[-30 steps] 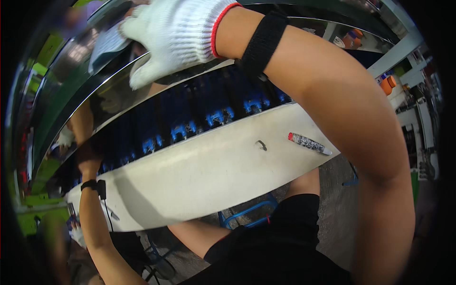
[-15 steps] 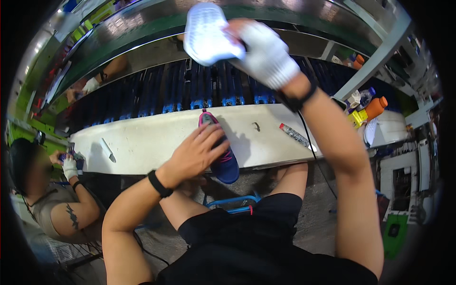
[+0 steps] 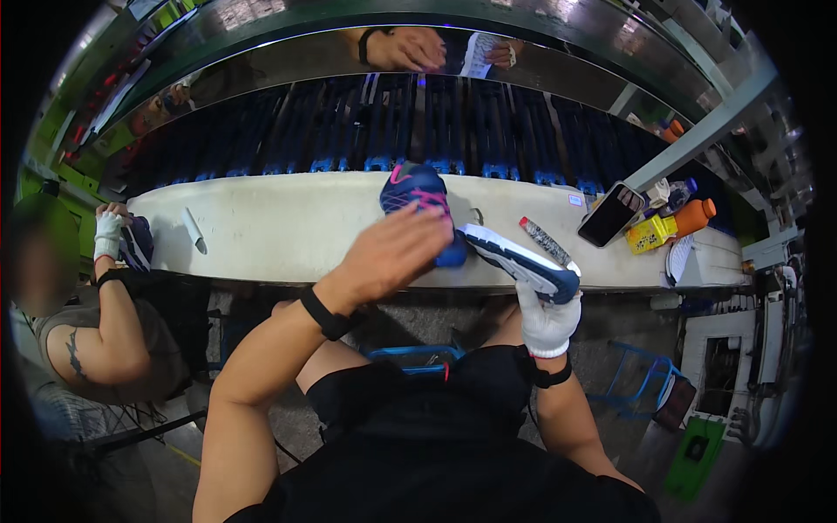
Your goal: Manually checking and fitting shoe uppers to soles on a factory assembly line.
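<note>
A navy shoe upper with pink laces (image 3: pixel 410 185) rests on the pale bench, its pink-edged end pointing away from me. My bare left hand (image 3: pixel 392 253) is over its near part, fingers stretched out and covering some of it; whether they press on it is hard to see. To the right, my right hand (image 3: pixel 547 331), in a white glove, grips one end of a white and navy shoe sole (image 3: pixel 516 260). The sole slants up to the left, its far end close beside the shoe upper.
On the bench's right lie a patterned tube (image 3: pixel 545 241), a phone (image 3: pixel 612 214), a yellow box (image 3: pixel 650 234) and an orange bottle (image 3: pixel 695 218). A white, pen-like object (image 3: pixel 193 230) lies left. Blue rollers (image 3: pixel 349 131) run behind. At far left, a co-worker (image 3: pixel 109 322) handles another shoe.
My right hand has brought the sole down from above the rollers to the bench's near right. The shoe upper has shifted slightly away from me. My left hand has moved right and nearer to me.
</note>
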The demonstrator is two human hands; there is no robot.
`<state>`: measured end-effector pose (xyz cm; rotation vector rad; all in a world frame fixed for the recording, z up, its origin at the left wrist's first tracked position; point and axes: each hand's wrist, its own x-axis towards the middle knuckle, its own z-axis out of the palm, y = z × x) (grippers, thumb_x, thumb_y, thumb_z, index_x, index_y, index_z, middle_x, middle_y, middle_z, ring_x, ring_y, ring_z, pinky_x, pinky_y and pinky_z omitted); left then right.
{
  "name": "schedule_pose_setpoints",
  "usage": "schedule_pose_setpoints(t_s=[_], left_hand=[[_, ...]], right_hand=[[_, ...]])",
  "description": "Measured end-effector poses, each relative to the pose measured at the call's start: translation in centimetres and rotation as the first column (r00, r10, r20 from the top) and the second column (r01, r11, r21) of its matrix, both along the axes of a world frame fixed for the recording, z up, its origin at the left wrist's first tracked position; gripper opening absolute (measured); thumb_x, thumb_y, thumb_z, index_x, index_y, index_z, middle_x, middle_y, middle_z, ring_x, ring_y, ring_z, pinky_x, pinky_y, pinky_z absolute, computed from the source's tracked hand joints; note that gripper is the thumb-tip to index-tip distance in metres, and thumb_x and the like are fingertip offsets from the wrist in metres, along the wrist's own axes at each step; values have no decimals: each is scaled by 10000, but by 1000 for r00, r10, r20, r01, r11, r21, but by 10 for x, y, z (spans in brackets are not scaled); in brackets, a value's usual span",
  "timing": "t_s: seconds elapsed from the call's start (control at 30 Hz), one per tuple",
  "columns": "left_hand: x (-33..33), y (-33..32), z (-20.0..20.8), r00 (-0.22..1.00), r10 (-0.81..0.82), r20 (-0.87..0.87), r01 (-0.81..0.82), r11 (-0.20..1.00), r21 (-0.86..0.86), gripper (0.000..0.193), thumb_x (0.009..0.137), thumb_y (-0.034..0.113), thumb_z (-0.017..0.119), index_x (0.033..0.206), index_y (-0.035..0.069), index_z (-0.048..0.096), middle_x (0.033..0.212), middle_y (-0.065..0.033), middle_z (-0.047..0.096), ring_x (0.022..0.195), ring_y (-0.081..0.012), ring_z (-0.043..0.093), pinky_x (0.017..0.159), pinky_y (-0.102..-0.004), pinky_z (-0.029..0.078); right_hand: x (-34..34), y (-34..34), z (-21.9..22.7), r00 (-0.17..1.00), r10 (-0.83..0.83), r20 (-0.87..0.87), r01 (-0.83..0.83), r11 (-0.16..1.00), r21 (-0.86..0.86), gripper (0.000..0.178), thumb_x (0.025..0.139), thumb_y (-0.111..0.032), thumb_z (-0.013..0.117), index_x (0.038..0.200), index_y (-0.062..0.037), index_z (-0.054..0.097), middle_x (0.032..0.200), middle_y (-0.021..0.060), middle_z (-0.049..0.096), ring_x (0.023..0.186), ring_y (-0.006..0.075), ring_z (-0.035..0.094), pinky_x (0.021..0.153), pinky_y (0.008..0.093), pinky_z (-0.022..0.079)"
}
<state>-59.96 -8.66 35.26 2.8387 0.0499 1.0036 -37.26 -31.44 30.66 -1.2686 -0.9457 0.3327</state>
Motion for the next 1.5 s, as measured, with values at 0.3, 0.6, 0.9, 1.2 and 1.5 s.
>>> schedule_pose_setpoints(t_s=[0.3,0.6,0.9,1.2,1.5], left_hand=[[-14,-45,38,959,183,216,-85,914,-396,576,918,298,906,1395,40,711,1213,-152,807,958,-344,785,882,-419,635],[-43,-87,30,916,391,90,-156,554,-818,511,890,98,934,1325,14,679,1310,-203,797,660,-135,716,617,-269,568],[-55,-91,34,955,239,176,-68,754,-653,400,944,336,919,992,11,690,1361,-311,756,816,-297,820,688,-317,637],[-61,-89,36,975,192,112,-87,794,-602,440,980,363,882,1027,-6,648,1277,-331,777,1001,-356,828,800,-357,664],[-62,-85,19,931,280,234,25,589,-807,431,907,236,964,905,47,577,1270,-280,805,948,-264,852,780,-318,662]], right_hand=[[-12,-5,27,995,17,-99,5,977,213,415,1059,-343,806,1203,9,640,1109,203,801,919,245,788,762,355,655],[-52,18,35,921,389,31,-390,916,90,478,1062,-509,763,1096,-43,660,1424,344,703,939,240,774,866,368,614],[-68,33,31,896,401,189,-420,905,70,394,987,-319,892,1135,-51,644,1578,369,585,1157,363,799,925,409,648],[-60,33,27,861,368,351,-412,909,59,457,911,-244,946,1112,-54,582,1501,313,665,1147,438,804,937,467,683],[-63,49,38,836,378,398,-403,915,-23,402,881,-180,968,1049,-42,630,1438,233,729,1011,356,844,808,385,699]])
